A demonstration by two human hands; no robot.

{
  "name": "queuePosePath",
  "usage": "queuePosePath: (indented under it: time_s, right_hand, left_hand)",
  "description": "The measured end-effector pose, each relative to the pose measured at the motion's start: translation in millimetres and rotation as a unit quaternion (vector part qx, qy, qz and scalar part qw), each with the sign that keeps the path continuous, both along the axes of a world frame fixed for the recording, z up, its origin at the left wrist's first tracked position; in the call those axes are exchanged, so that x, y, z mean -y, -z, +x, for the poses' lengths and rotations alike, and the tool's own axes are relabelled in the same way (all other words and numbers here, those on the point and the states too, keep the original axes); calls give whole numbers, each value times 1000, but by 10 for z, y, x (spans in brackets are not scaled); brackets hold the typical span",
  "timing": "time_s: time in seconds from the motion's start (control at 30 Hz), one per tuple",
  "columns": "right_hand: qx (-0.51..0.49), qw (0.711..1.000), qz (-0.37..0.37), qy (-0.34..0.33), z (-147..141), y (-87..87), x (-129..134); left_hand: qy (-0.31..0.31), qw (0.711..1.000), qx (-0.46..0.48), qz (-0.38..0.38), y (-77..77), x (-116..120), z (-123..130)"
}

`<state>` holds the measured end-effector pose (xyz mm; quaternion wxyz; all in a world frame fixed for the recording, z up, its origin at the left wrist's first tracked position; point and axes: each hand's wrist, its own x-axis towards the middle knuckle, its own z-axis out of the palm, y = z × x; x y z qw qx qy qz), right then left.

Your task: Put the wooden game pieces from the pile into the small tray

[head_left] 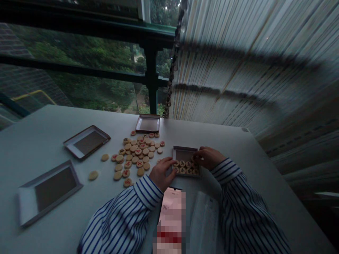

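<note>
Hands (162, 173) (210, 157) curled at box (183, 155), grip unclear, discs (188, 164) partly hidden, phone (172, 200) pixelated

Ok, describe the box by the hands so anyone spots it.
On the white table, find the heap of round pieces. Right of it, between left hand and right hand, sits the box. Unlike the three other boxes, it holds pieces in rows.

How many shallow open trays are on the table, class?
4: front-left tray, back-left tray, far-edge tray, and the piece-filled tray between the left hand and right hand.
</note>
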<state>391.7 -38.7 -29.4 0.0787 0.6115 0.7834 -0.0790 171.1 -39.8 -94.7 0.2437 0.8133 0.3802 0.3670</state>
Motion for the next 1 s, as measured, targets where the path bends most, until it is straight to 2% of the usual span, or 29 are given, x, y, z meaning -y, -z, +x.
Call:
queuePosePath:
  time_s: [0.73, 1.0]
  right_hand:
    - [-12, 1000, 10, 5, -31, -12, 18]
    - [-27, 998, 61, 12, -23, -48, 34]
  left_hand:
    - [-7, 1000, 12, 18, 16, 1, 6]
    - [-4, 999, 20, 27, -31, -4, -6]
